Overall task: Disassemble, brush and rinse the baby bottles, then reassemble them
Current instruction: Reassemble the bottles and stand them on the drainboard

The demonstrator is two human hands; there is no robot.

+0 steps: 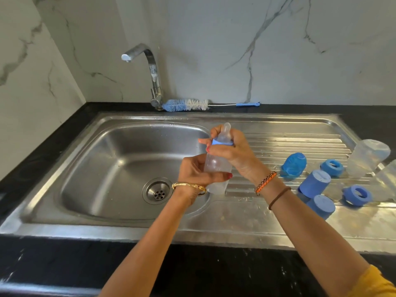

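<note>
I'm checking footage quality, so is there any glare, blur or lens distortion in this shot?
Head view: wide-angle bending bows the sink rim; glare patches brighten the drainboard; blue caps at right look slightly smeared; the bottle and both hands stay fairly sharp.

the bottle (216, 162) is clear with a blue collar (221, 142); the brush (186, 105) is blue and white; blue caps (314, 183) and rings (357, 195) lie on the steel sink (278, 221); the wall (235, 50) looks white, grey-veined; the counter (192, 269) is black, perhaps speckled.

I stand in a home kitchen: steel sink (120, 168), tap (150, 67), black counter (214, 273), marble wall (214, 39) around me.
</note>
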